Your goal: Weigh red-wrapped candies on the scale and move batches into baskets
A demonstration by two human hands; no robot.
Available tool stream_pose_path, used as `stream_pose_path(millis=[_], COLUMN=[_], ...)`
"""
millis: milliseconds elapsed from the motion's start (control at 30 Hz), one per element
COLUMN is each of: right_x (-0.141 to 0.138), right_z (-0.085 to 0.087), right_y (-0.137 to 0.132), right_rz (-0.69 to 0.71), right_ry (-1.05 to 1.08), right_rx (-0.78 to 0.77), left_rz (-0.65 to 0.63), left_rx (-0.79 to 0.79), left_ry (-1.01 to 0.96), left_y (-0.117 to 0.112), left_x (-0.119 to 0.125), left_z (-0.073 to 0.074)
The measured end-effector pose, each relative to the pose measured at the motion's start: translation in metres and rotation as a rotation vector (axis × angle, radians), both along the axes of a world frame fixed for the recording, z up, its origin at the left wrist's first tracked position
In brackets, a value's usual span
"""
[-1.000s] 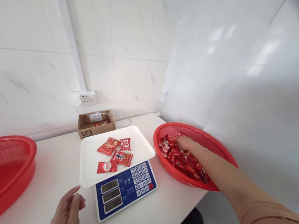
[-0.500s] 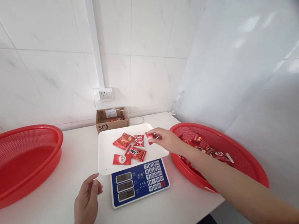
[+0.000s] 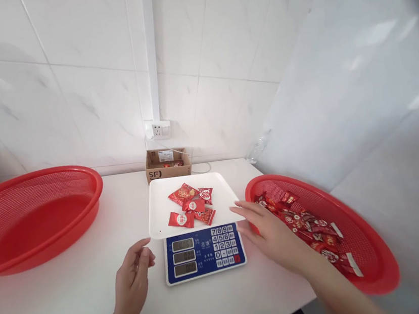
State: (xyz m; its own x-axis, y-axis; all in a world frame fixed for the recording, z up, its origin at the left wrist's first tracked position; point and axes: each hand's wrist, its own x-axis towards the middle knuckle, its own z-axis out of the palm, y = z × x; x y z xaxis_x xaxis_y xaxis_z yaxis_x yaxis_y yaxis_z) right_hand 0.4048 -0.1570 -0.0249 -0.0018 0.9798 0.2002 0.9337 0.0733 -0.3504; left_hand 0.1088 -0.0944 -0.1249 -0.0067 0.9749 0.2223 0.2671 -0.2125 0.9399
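Five red packets (image 3: 194,205) lie on the white tray (image 3: 216,184) of the scale (image 3: 207,259), bunched near its middle, one of them overlapping its neighbours, and here's the right hand (image 3: 245,215) at the tray's right front corner! Its fingers are spread apart, nothing visible in the grip, the fingertips right at the tray's edge; whether they touch it, you can't tell from here. Across on the other side, the left hand (image 3: 148,251) waits just beside the front left corner, fingers loosely bent, thumb and fingers slightly apart, no packet in them. The two hands are well apart, with the scale's blue keypad panel (image 3: 204,274) between them, three display windows lit in grey, digits too faint to call for certain. Over to the right, a red basket (image 3: 391,272) carries a heap of similar packets, close by the right forearm. Far left on the bench (image 3: 205,305), another red basket (image 3: 97,191) shows its bare floor. Behind the tray, a cardboard box (image 3: 175,172) holds a few small items against the tiled wall.
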Motion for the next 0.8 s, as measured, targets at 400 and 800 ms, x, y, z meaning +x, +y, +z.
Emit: stream_pose_path(millis=[400, 800], right_x=[0.035, 0.035], right_z=[-0.074, -0.073], right_y=[-0.050, -0.047], right_rz=[-0.281, -0.280], right_ry=[-0.120, -0.111], right_rx=[0.012, 0.079], left_rz=[-0.003, -0.916], left_rx=[0.249, 0.619], left_ry=[0.272, 0.662], left_y=[-0.007, -0.027], left_x=[0.016, 0.144], left_z=[0.004, 0.077])
